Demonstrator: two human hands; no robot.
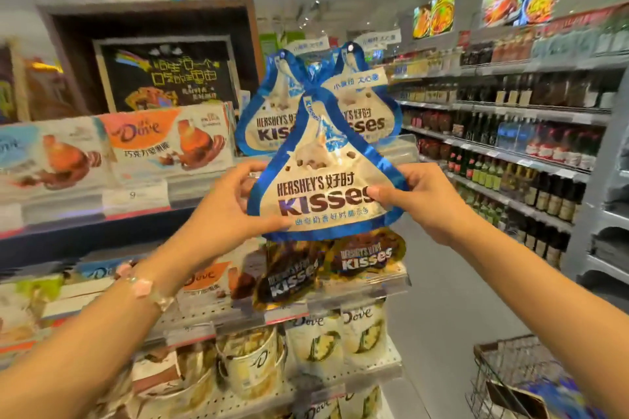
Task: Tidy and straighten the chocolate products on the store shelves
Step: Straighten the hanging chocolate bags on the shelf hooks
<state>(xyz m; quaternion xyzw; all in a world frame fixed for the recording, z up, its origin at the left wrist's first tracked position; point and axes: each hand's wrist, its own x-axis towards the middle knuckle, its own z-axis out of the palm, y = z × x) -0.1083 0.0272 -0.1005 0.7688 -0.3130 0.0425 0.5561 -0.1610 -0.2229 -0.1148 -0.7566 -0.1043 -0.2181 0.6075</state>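
Here, left hand (235,197) and right hand (418,201) pinching blue Kisses bag (323,187), upright

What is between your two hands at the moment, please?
In the head view, only the blue-edged Kisses bag spans between the left hand and right hand, each pinching an edge.

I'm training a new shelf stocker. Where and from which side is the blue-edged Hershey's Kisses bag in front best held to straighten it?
Probably by its two wide lower corners, one from each side, as here: the left hand and right hand pinch the blue-edged Hershey's Kisses bag there. The teardrop shape is broadest at the bottom, so a two-sided pinch keeps the flat bag upright and its label facing out.
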